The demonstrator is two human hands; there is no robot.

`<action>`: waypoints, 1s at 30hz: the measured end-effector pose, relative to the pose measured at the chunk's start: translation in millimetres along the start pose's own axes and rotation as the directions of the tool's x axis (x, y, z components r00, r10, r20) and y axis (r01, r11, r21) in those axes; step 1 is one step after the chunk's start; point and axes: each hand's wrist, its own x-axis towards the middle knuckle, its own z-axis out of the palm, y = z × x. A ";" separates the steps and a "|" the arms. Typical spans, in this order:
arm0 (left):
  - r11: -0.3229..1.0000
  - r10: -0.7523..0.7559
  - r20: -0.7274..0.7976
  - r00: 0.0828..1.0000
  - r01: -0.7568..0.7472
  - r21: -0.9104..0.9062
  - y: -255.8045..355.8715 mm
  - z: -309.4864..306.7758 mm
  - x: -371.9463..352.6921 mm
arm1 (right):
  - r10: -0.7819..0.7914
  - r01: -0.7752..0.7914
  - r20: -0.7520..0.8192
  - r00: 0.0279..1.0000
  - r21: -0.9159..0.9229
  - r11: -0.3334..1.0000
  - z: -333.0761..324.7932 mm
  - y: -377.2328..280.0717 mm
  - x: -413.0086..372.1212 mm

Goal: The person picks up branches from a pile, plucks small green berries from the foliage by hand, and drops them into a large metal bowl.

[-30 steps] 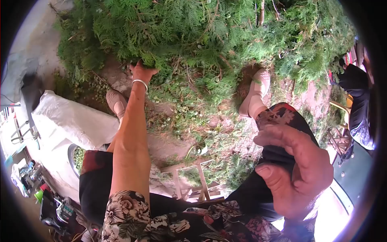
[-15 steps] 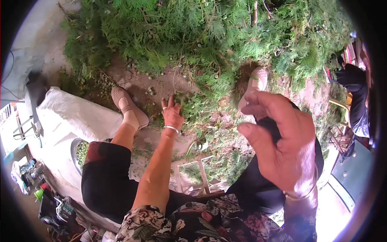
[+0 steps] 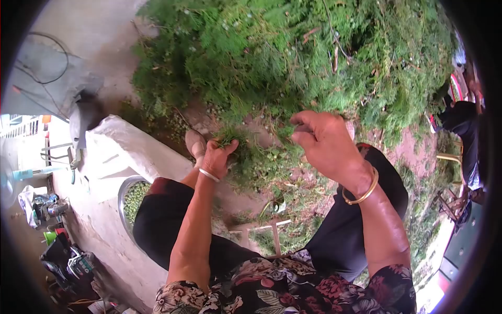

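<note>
My left hand, with a pale bangle at its wrist, is closed around a small green conifer sprig above the littered ground, close to my left shoe. Off to the right, my right hand hangs higher up, a gold bangle on its wrist. Its fingers are curled toward the thumb at the edge of the foliage, and what sits between them, if anything, I cannot make out. In front of both hands lies a large pile of leafy conifer branches with small pale-green cones among the leaves.
A round metal basin of small green cones stands by my left knee. Beside it is a white sack. A wooden frame lies between my legs. Another person's dark-clothed leg shows at the far right. Tools and clutter line the left.
My left hand has closed and now holds a green sprig. The right hand has moved away from the camera toward the pile, its fingers drawn closer together. The view has shifted left.
</note>
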 end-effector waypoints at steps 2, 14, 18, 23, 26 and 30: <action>0.966 0.062 0.115 0.991 -0.031 -0.257 51.1 26.5 -28.2 | -0.016 0.014 0.014 1.000 0.119 0.993 7.3 4.7 4.8; 0.906 -0.008 0.487 0.873 0.212 -0.365 164.4 84.1 -91.3 | -0.129 0.127 -0.029 0.991 0.472 0.872 4.7 -30.6 9.3; 0.870 0.022 0.605 0.796 0.282 -0.404 146.5 92.7 -80.8 | -0.060 0.062 -0.024 0.998 0.609 0.791 0.8 -28.3 10.0; 0.827 0.087 0.715 0.694 0.350 -0.441 144.1 109.5 -78.4 | -0.060 0.041 0.004 0.998 0.688 0.724 -0.9 -14.6 16.1; 0.913 0.015 0.627 0.779 0.246 -0.326 149.3 112.4 -80.1 | -0.057 -0.009 0.071 0.996 0.697 0.717 -7.2 -14.5 16.2; 0.823 0.059 0.595 0.801 0.299 -0.483 143.9 109.9 -71.6 | 0.199 -0.240 0.155 0.968 0.811 0.534 -19.0 -5.0 17.6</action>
